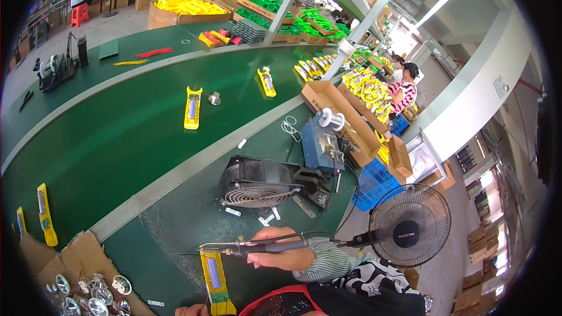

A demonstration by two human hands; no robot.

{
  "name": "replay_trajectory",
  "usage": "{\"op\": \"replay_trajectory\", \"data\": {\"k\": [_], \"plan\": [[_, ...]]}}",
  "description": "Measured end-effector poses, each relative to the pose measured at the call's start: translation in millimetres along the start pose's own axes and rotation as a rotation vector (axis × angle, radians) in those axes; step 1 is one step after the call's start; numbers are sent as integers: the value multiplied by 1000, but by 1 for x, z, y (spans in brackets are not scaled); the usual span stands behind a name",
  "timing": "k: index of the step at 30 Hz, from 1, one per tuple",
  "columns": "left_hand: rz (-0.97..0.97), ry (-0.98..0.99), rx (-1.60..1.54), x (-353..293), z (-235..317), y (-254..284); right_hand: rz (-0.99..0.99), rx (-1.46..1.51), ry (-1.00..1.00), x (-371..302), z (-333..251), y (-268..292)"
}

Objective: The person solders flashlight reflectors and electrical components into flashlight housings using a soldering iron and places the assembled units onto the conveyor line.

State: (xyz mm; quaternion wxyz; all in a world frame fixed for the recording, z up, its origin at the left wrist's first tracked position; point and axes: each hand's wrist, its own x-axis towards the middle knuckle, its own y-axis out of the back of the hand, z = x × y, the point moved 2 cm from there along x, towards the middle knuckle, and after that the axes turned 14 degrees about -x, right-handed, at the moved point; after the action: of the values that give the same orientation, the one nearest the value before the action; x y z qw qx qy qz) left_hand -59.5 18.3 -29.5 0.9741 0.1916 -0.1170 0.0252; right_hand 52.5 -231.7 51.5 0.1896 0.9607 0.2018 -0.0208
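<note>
My right hand (281, 250) is closed round the handle of a soldering iron (239, 247) with a thin metal feed tube along it. The iron's tip is over the upper end of a yellow flashlight half-shell (230, 307), which carries a blue-grey cylindrical battery (214, 273). At the lower edge, my left hand (192, 311) sits beside the shell's lower end, mostly cut off. Its fingers look closed, near thin wires; what they hold is hidden.
A cardboard box of round lamp reflectors (96, 307) stands lower left. Ahead are a black blower (257, 181), a blue solder feeder (321, 143) and white scraps. Beyond runs a green conveyor belt (134, 140) carrying yellow shells. A standing fan (410, 228) is at right.
</note>
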Motion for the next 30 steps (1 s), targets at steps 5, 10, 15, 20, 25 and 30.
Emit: {"op": "replay_trajectory", "data": {"k": [5,10,15,20,25,30], "plan": [[-19,96,-18,0,11,2,-1,101,24,-1,6,-6],[-57,85,43,-5,16,-3,-3,157,77,-18,10,-9],[-71,-109,138,0,34,-15,-15,198,101,-37,15,-9],[31,-85,257,-18,37,-35,-122,14,105,-47,14,1],[95,-11,226,-3,45,-43,-80,99,40,-76,33,9],[146,103,248,-9,40,-45,-104,163,23,-71,51,1]]}}
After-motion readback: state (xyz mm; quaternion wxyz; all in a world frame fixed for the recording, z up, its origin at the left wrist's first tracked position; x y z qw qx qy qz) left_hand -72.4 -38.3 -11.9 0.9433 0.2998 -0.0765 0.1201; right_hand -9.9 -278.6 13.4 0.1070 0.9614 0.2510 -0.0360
